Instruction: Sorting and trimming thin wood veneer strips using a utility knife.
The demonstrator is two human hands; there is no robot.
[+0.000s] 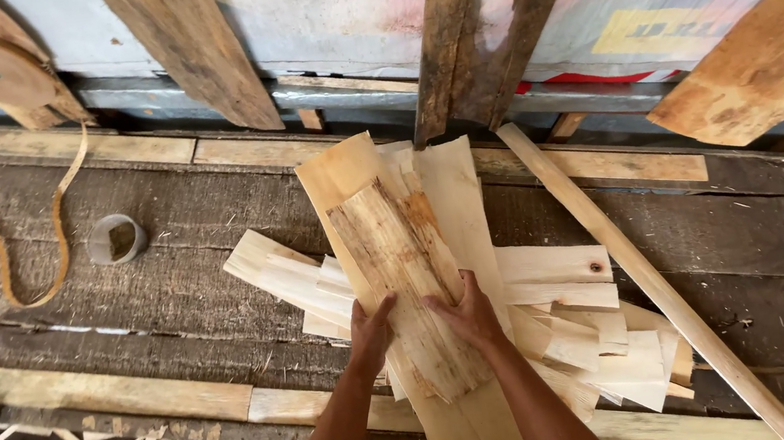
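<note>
Veneer strips [409,268] were pressed flat by left hand [370,334] and right hand [470,316], both grasping; splinters or slipping stack were judged likely.

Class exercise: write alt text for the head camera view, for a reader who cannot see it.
Two bare hands, left and right, press on a rough wood strip atop a pile of pale veneer sheets on a dark workbench. A long stick lies to the right, a tape roll to the left.
</note>
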